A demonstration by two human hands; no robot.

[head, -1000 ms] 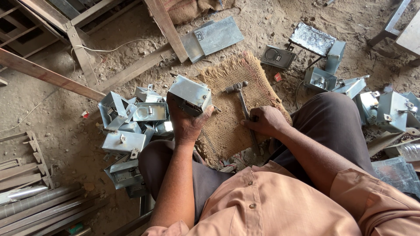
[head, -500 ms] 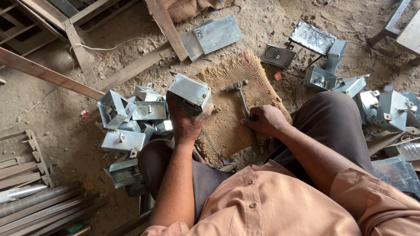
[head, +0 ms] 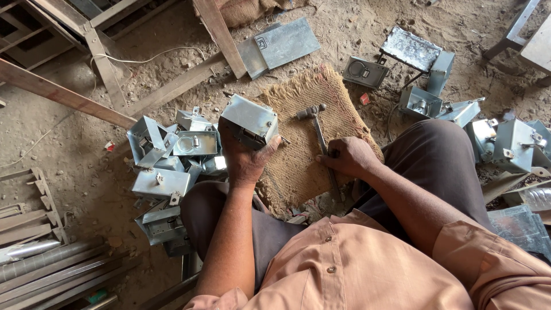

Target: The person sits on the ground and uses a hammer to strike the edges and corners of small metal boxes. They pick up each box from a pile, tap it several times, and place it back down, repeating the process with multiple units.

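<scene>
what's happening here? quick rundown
A person sits on a dusty floor among sheet-metal parts. The left hand grips a small grey metal box and holds it at the edge of a burlap mat. The right hand is closed on the handle of a hammer, which lies flat on the mat, head pointing away from the person. A pile of similar metal boxes sits by the left knee, and more boxes lie to the right.
</scene>
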